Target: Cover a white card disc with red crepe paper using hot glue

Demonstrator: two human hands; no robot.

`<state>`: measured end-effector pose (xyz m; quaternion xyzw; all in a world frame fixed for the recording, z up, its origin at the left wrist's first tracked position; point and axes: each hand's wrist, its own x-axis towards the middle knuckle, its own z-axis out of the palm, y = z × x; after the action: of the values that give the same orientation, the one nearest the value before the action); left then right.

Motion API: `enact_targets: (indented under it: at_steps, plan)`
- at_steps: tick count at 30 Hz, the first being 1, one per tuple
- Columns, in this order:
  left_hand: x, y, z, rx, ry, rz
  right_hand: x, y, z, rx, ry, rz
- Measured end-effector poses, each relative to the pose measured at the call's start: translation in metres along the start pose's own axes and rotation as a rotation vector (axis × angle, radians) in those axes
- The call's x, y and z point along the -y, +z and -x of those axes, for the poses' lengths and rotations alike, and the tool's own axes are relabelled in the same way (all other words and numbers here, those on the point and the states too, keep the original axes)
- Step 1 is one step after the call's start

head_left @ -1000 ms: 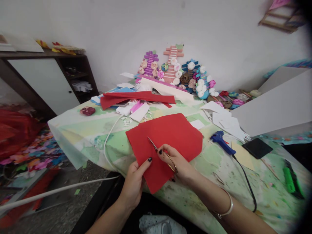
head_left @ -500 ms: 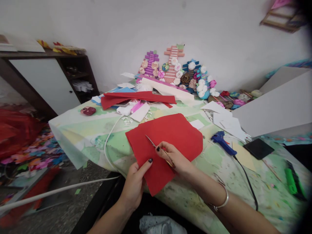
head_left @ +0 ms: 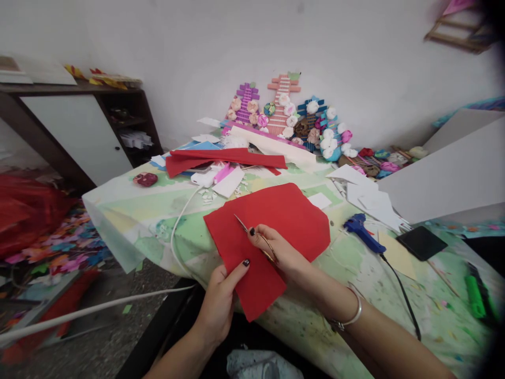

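Note:
A large red sheet [head_left: 290, 216], paper or felt, lies over the near part of the table and overhangs its front edge. My left hand [head_left: 223, 295] pinches the sheet's near left side, thumb on top and fingers underneath. In my right hand [head_left: 278, 250] is a pair of scissors [head_left: 242, 223] with gold-coloured handles, held above the sheet. Their blades point to the upper left and look closed or nearly so. Whether the lower blade touches the sheet I cannot tell.
To the right lie a blue glue gun [head_left: 363, 233] with a black cord, a black square [head_left: 421, 243] and a green cutter [head_left: 475, 289]. Folded red pieces [head_left: 224, 158] and white scraps [head_left: 229, 181] sit behind. A white cable [head_left: 177, 226] crosses the left side. Flower-decorated crafts [head_left: 282, 105] lean on the wall.
My right hand and the scissors have shifted slightly left and up over the red sheet. My left hand keeps its grip on the sheet. The view has moved slightly.

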<state>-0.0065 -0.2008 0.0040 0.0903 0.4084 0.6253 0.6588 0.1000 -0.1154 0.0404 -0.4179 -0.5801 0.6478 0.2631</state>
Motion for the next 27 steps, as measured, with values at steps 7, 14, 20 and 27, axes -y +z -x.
enact_targets:
  at_steps: [7, 14, 20, 27]
  plan:
    - [-0.002, -0.002, 0.001, -0.011, -0.009, -0.015, 0.003, 0.003, -0.005, -0.002, 0.067, 0.066]
    - [0.001, -0.005, 0.002, -0.005, -0.009, -0.037, 0.005, 0.004, -0.015, 0.038, 0.098, 0.015]
    - [0.003, -0.007, 0.0, -0.012, 0.001, -0.03, 0.016, 0.01, -0.016, -0.008, 0.105, 0.176]
    - [0.004, -0.008, 0.002, 0.007, 0.027, -0.072, 0.016, 0.013, -0.02, -0.016, 0.101, 0.162]
